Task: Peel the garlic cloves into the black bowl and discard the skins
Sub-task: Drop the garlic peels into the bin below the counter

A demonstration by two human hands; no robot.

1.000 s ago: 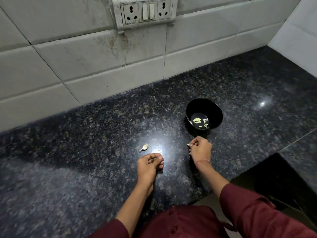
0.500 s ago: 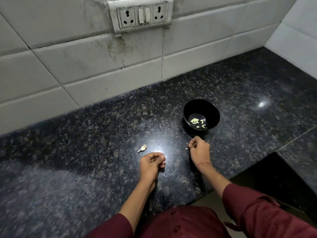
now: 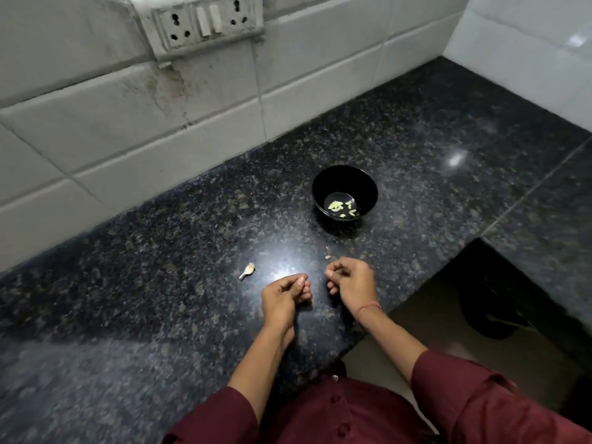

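A person in a maroon shirt (image 3: 352, 411) works at a speckled granite tabletop (image 3: 160, 267), both hands resting near a black bowl (image 3: 320, 184) that holds a few peeled garlic pieces (image 3: 339, 208). The fingers of the left hand (image 3: 285, 296) and right hand (image 3: 350, 282) are curled tight; whether either pinches anything cannot be told. One unpeeled clove (image 3: 248, 270) lies just left of them. It looks light, firm and papery, likely best pinched at its tapered tail, where dry skin tears free.
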